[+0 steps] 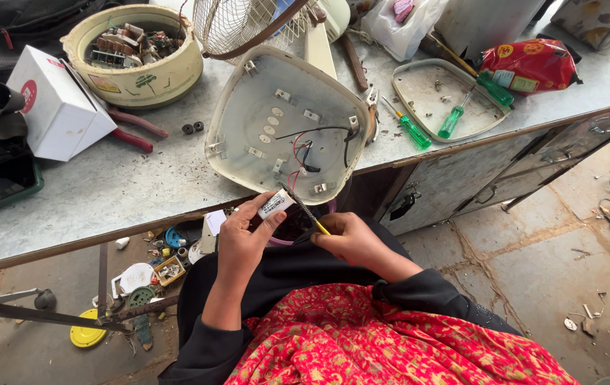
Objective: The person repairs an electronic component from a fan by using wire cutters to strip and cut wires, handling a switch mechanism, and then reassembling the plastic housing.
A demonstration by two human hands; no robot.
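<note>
Two hands at work, both ours, below the bench edge. Left hand (242, 239): fingers closed around one small white cylinder, a capacitor (275, 204), pinched at the fingertips. Its long axis runs diagonally, lower-left to upper-right, with the upper end toward the fan housing. Right hand (348, 239): fingers curled shut on one thin tool with a yellow handle (321, 228); its dark shaft (303, 209) slants up-left from the fingers, and the tip meets the capacitor's upper end, just beside the left fingertips.

Counted left to right, all above and beyond the fingers: one white box (55, 103), far left. One round cream tub (134, 78) full of small parts. One pair of pliers with red handles (134, 132). Two small black rings (192, 127). One cream fan housing (287, 125), tilted on edge directly above the fingertips, with red and black wires (303, 151) hanging inside; one wire fan guard (237, 25) behind it. Two green-handled screwdrivers (413, 132), up and right of the right hand, and a third lying across one shallow cover plate (430, 82). One red snack bag (529, 65), far right.
</note>
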